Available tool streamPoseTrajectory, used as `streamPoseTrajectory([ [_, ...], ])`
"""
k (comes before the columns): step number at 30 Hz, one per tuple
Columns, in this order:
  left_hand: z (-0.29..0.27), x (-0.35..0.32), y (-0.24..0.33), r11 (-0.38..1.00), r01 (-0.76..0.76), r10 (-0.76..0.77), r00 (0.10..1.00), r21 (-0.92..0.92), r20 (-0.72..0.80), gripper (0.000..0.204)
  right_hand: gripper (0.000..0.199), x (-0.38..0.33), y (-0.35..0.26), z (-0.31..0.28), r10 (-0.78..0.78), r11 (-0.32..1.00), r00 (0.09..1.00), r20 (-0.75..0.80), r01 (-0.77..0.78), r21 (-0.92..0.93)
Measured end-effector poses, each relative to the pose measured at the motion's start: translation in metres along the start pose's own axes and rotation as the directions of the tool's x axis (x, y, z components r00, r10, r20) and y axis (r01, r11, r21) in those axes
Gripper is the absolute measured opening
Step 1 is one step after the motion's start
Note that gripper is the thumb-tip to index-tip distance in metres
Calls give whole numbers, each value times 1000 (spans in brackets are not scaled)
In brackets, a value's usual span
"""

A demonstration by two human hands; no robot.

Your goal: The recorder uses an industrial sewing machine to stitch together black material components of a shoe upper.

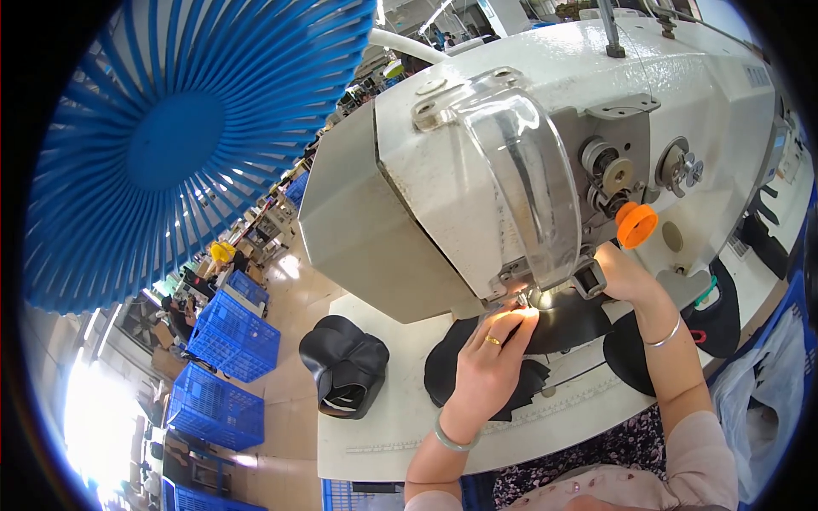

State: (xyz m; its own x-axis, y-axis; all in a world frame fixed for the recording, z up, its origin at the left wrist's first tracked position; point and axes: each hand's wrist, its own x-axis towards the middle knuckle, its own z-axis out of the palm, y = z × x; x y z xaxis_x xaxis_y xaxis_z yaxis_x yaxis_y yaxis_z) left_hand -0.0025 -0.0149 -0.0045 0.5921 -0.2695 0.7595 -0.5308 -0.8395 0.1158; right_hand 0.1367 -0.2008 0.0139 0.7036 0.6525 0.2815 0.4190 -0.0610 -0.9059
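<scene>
A white sewing machine [503, 162] fills the upper middle, with a clear plastic guard [532, 187] on its front. Beneath its needle area lies a smooth black leather-like piece [569, 330]. My left hand [490, 358], with a ring on one finger, presses its closed fingertips onto the black material beside the needle, under a small bright light. My right hand [620, 274] is at the right of the needle, by the same piece; its fingers are mostly hidden behind the machine's parts. Under and beside my left wrist lies more black material [443, 366] with a jagged edge.
Shaped black pieces [343, 362] are stacked at the table's left end. More black pieces [626, 353] lie right, near red and green handles. An orange knob [636, 225] juts from the machine. A blue fan [175, 140] looms upper left; blue crates [226, 332] stand on the floor.
</scene>
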Motion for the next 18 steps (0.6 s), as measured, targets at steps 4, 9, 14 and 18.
streamPoseTrajectory([
  [4, -2, -1, 18, 965, 21, -34, 998, 260, 46, 44, 18, 0, -2, -3, 24, 999, 999, 26, -23, -32],
  [9, 25, -8, 37, 937, 129, -104, 990, 325, -93, 51, 21, 0, -6, -3, 36, 991, 999, 41, -30, -132],
  [14, 15, -2, 17, 988, 69, -41, 979, 135, -201, 40, 22, -1, 0, -2, -56, 992, 998, 37, 59, -108],
  [18, -1, -10, 3, 693, 577, -593, 797, -433, 113, 37, 20, 0, 1, -5, 54, 993, 998, 43, -49, -107],
])
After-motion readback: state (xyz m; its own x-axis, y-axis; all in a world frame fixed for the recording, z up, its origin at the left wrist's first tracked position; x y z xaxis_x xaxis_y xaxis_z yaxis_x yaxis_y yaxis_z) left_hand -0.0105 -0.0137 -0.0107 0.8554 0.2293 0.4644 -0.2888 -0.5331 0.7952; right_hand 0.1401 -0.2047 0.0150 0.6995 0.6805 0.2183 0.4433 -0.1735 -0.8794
